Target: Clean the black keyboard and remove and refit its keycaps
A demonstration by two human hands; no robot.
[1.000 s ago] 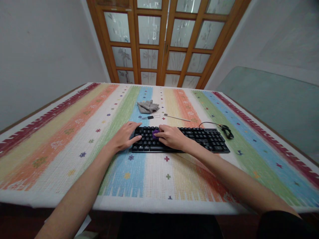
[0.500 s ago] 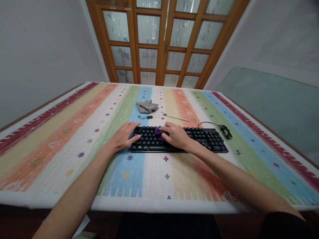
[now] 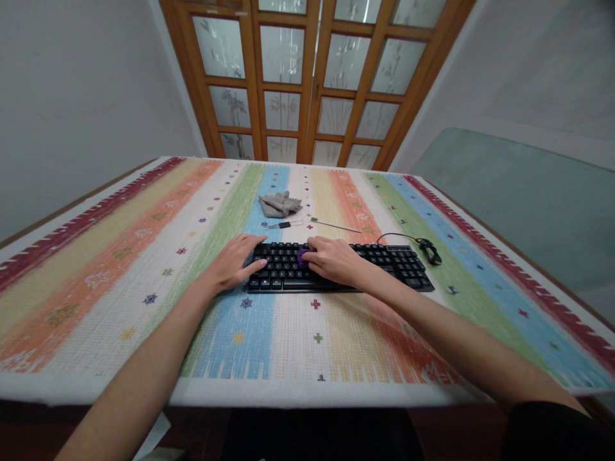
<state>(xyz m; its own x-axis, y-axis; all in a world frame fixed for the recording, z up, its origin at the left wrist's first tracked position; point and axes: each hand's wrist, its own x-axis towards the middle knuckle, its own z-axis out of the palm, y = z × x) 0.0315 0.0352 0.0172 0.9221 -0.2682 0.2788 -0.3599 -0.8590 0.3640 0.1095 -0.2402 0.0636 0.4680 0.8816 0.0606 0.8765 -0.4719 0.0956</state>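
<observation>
A black keyboard (image 3: 389,262) lies lengthwise across the striped tablecloth. My left hand (image 3: 233,262) grips its left end, thumb over the keys and fingers stretched along the far corner. Over the middle of the keys, my right hand (image 3: 334,259) is closed on a soft purple lump that looks like cleaning putty (image 3: 302,258). The putty touches the keys, and my fingers hide part of it. Behind the keyboard lie a crumpled grey cloth (image 3: 280,205), a small tool with a black grip (image 3: 285,225) and a thin long-handled brush (image 3: 336,225).
The keyboard's coiled cable (image 3: 429,251) rests by its far right corner. The striped tablecloth (image 3: 192,218) covers the table up to its edges. Beyond stand wooden glass-paned doors (image 3: 307,89), and a pale green panel (image 3: 523,192) is at the right.
My right fingers have closed further around the purple putty, and less of it shows. My left hand keeps its place on the keyboard. The whole view has shifted slightly.
</observation>
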